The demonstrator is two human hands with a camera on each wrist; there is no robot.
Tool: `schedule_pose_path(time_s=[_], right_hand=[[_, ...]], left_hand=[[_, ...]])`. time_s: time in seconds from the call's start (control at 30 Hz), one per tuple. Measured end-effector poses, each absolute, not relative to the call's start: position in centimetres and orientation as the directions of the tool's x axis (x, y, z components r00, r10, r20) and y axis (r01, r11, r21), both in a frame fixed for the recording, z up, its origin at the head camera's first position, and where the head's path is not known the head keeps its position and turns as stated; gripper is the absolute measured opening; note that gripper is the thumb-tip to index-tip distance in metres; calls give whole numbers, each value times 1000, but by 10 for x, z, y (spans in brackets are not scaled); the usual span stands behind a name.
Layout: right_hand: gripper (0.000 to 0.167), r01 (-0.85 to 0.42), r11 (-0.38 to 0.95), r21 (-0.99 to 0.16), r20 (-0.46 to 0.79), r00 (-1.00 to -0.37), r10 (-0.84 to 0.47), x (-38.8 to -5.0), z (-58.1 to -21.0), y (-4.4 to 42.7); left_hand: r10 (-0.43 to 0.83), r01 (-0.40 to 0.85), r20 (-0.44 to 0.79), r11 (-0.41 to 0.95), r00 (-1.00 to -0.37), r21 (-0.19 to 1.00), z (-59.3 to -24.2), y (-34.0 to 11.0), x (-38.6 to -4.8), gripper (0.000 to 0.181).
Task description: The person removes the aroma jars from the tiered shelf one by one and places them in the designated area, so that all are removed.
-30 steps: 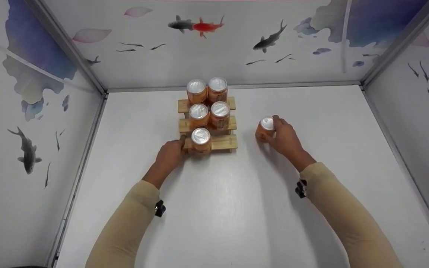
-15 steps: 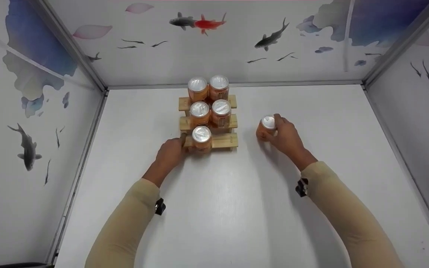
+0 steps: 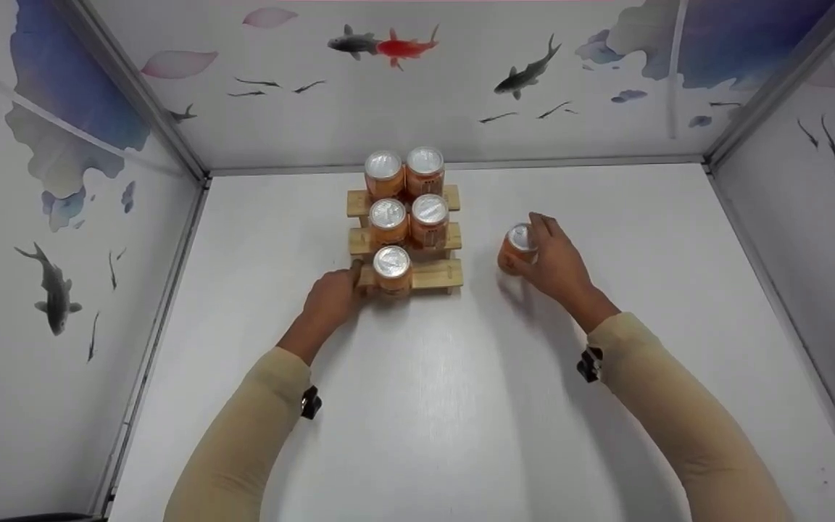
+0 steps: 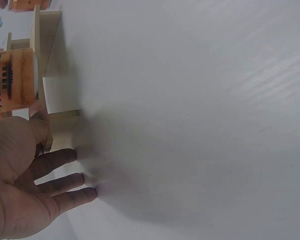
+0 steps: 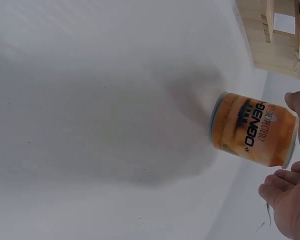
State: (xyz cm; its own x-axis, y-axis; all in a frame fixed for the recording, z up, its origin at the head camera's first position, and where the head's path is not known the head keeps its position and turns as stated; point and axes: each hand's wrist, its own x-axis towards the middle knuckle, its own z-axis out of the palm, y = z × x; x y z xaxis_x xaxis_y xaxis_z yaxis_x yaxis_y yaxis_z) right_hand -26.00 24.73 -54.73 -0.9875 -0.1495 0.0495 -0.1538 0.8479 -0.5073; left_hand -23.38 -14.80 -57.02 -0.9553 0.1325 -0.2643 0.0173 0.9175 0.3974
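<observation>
A wooden tiered rack (image 3: 435, 274) with three steps holds several orange cans; two stand on the top step, two on the middle and one can (image 3: 393, 272) on the bottom step's left. My left hand (image 3: 330, 297) pinches the bottom step's left end between thumb and index finger; its other fingers (image 4: 62, 185) stretch out over the tabletop. To the rack's right, an orange can (image 3: 512, 257) with a silver lid stands on the table. My right hand (image 3: 555, 264) is round its upper right side, thumb in front, fingers straight by the lid and loosely spread.
The white table (image 3: 417, 406) is enclosed by a back wall (image 3: 446, 130) and side walls printed with fish. The rack stands near the back wall. Both forearms reach in from the front edge, each with a small black device on the wrist.
The right hand's fingers have straightened and lifted slightly off the can's lid. The left hand, the rack and the cans have stayed in place.
</observation>
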Motion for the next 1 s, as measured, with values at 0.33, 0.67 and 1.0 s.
schedule_pose_path(time_s=[0.33,0.67,1.0], right_hand=[[89,-313,839,-445,165,-949,-267,-254,-537,226],[86,-348,816,-461,134,-937,-324,-245,-531,193],[76,-437,764,-474,199,-899,-390,-236,-534,165]], left_hand=[[169,59,-216,897,-962,438,-587,-155,-240,64],[150,36,-239,905,-959,424,-575,-151,-235,58],[153,42,-225,900,-962,434,-573,-150,-233,58]])
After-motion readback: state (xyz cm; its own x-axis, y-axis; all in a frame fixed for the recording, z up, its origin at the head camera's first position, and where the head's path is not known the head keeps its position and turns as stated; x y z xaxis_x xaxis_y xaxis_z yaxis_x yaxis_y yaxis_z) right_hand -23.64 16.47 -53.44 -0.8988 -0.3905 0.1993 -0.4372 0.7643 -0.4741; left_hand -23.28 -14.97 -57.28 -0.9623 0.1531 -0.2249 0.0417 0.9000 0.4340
